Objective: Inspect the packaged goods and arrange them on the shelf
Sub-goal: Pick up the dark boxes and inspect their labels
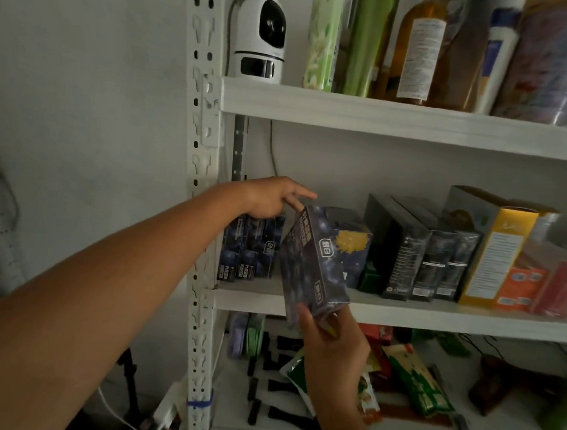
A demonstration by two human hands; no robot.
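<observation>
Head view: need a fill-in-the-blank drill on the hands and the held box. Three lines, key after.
1. The right hand grips the dark blue box at its ____ end.
2. The left hand touches that box at its ____ edge.
3. The row of matching boxes stands at the ____ end of the middle shelf.
Missing words: bottom; top; left.

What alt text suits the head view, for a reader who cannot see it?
A right hand grips the lower end of a tilted dark blue box before the middle shelf, while the left hand reaches to its top corner. Matching boxes stand at the shelf's left end, black boxes further right.
</observation>
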